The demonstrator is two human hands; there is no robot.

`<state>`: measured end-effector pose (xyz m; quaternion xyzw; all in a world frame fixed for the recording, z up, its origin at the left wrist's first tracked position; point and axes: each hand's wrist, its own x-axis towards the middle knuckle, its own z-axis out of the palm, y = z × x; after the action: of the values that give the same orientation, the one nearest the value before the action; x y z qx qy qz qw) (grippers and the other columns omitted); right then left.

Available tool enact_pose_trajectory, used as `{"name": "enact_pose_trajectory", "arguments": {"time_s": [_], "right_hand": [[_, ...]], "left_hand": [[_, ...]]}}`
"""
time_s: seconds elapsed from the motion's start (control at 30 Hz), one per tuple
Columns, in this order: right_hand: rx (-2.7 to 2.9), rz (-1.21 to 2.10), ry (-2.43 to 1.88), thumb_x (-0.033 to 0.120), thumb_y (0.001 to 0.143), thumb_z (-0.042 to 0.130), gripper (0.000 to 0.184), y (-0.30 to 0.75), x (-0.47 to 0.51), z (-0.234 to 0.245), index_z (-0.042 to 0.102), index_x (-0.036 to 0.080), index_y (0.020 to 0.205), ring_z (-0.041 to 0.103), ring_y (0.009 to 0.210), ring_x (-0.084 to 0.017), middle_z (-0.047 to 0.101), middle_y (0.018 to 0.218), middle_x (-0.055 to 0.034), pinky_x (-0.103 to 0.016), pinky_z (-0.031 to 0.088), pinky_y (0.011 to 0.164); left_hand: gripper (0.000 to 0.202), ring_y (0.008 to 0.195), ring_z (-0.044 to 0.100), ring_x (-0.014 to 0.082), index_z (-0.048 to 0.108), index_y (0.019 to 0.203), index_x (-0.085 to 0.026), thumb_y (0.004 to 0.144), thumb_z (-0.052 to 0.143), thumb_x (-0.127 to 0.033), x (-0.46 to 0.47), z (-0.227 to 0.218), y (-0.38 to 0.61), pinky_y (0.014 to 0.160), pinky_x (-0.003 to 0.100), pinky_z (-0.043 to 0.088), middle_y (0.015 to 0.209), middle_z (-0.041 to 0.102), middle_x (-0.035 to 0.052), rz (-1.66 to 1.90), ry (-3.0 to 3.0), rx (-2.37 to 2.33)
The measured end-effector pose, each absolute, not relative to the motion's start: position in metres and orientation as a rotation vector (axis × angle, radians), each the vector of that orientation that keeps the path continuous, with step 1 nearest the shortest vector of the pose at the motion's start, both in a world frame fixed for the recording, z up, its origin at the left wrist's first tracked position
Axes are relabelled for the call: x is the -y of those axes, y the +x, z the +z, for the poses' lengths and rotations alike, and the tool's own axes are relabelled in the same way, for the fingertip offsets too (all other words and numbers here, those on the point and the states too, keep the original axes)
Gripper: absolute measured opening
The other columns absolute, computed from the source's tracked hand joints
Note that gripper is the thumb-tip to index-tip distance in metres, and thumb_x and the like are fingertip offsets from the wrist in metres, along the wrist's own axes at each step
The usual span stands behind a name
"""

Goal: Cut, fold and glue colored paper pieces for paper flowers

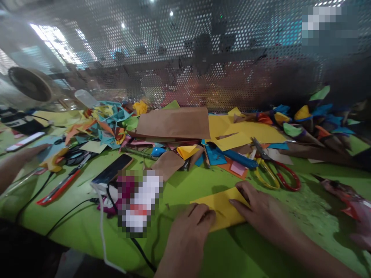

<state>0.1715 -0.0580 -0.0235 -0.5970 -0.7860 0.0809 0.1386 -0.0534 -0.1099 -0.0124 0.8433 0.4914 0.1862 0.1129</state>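
Note:
A folded yellow paper (222, 206) lies on the green table (188, 185) in front of me. My left hand (189, 227) presses its near left corner, fingers curled down onto the sheet. My right hand (261, 212) lies flat on its right end, fingers stretched out across the fold. Both hands touch the paper and grip nothing else.
Scissors with yellow and red handles (275, 173) lie just beyond my right hand, a blue cutter (239, 159) beside them. Brown paper (176, 123), coloured scraps and paper cones (313, 131) crowd the back. A phone (113, 168), cables and a red cutter (59, 187) lie left. Another person's hand (20, 160) rests at far left.

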Motion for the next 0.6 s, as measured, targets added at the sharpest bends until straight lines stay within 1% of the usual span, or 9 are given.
{"name": "enact_pose_trajectory", "arguments": {"time_s": [0.07,0.1,0.2,0.27,0.37,0.43,0.5,0.57,0.6], "right_hand": [[2.257,0.213,-1.734,0.038,0.09,0.054,0.018,0.171,0.058,-0.023,0.048,0.025,0.099,0.071,0.065,-0.025,0.074,0.079,-0.0024,-0.031,0.042,0.052],[2.251,0.218,-1.744,0.038,0.09,0.054,0.018,0.17,0.058,-0.022,0.048,0.024,0.1,0.071,0.065,-0.025,0.074,0.079,-0.0025,-0.031,0.042,0.052],[2.256,0.274,-1.766,0.037,0.09,0.054,0.021,0.169,0.059,-0.02,0.049,0.023,0.105,0.072,0.067,-0.024,0.074,0.081,-0.0025,-0.031,0.043,0.053],[2.259,0.282,-1.771,0.037,0.091,0.054,0.023,0.168,0.061,-0.02,0.05,0.023,0.109,0.072,0.068,-0.024,0.074,0.084,-0.0029,-0.031,0.044,0.053],[2.245,0.221,-1.734,0.036,0.092,0.053,0.028,0.171,0.06,-0.023,0.05,0.022,0.116,0.072,0.074,-0.025,0.074,0.094,-0.0057,-0.032,0.046,0.054],[2.219,0.164,-1.707,0.033,0.093,0.051,0.03,0.175,0.059,-0.022,0.051,0.021,0.12,0.072,0.075,-0.025,0.073,0.102,-0.0084,-0.032,0.048,0.055],[2.19,0.105,-1.659,0.031,0.094,0.048,0.03,0.179,0.061,-0.015,0.053,0.021,0.121,0.071,0.076,-0.024,0.071,0.109,-0.0107,-0.033,0.05,0.058],[2.224,0.071,-1.51,0.028,0.096,0.045,0.028,0.182,0.068,-0.002,0.057,0.021,0.12,0.071,0.087,-0.025,0.07,0.111,-0.0109,-0.036,0.053,0.068],[2.281,0.08,-1.396,0.025,0.096,0.044,0.028,0.181,0.074,0.004,0.059,0.023,0.12,0.07,0.094,-0.025,0.071,0.112,-0.0099,-0.038,0.053,0.075]], "left_hand": [[0.044,0.103,0.06,0.0219,0.06,0.124,-0.023,0.086,0.046,-0.005,0.114,-0.014,-0.054,0.086,0.033,0.055,0.117,0.065,0.0068,0.496,2.457,-1.427],[0.048,0.108,0.059,0.0241,0.056,0.131,-0.024,0.086,0.049,-0.009,0.118,-0.015,-0.054,0.086,0.035,0.056,0.122,0.063,0.0078,0.458,2.465,-1.424],[0.061,0.12,0.053,0.0314,0.041,0.145,-0.034,0.087,0.058,-0.027,0.13,-0.019,-0.052,0.086,0.042,0.056,0.138,0.053,0.0097,0.347,2.527,-1.445],[0.063,0.125,0.05,0.0337,0.038,0.146,-0.04,0.087,0.061,-0.039,0.136,-0.022,-0.05,0.089,0.045,0.054,0.143,0.049,0.0088,0.306,2.538,-1.5],[0.063,0.127,0.048,0.0338,0.039,0.145,-0.04,0.086,0.061,-0.05,0.139,-0.025,-0.048,0.094,0.047,0.052,0.145,0.048,0.0082,0.271,2.505,-1.549],[0.064,0.127,0.048,0.034,0.04,0.146,-0.038,0.087,0.06,-0.052,0.137,-0.023,-0.047,0.096,0.048,0.051,0.145,0.048,0.0095,0.246,2.506,-1.511],[0.063,0.127,0.048,0.0341,0.04,0.146,-0.036,0.088,0.059,-0.05,0.134,-0.019,-0.047,0.097,0.05,0.051,0.144,0.049,0.0107,0.229,2.502,-1.464],[0.061,0.128,0.048,0.0339,0.04,0.146,-0.034,0.089,0.058,-0.048,0.132,-0.014,-0.047,0.098,0.05,0.05,0.144,0.048,0.0112,0.219,2.486,-1.443],[0.059,0.128,0.047,0.0342,0.043,0.145,-0.033,0.09,0.058,-0.048,0.132,-0.013,-0.047,0.098,0.051,0.05,0.144,0.048,0.0117,0.213,2.476,-1.445]]}}
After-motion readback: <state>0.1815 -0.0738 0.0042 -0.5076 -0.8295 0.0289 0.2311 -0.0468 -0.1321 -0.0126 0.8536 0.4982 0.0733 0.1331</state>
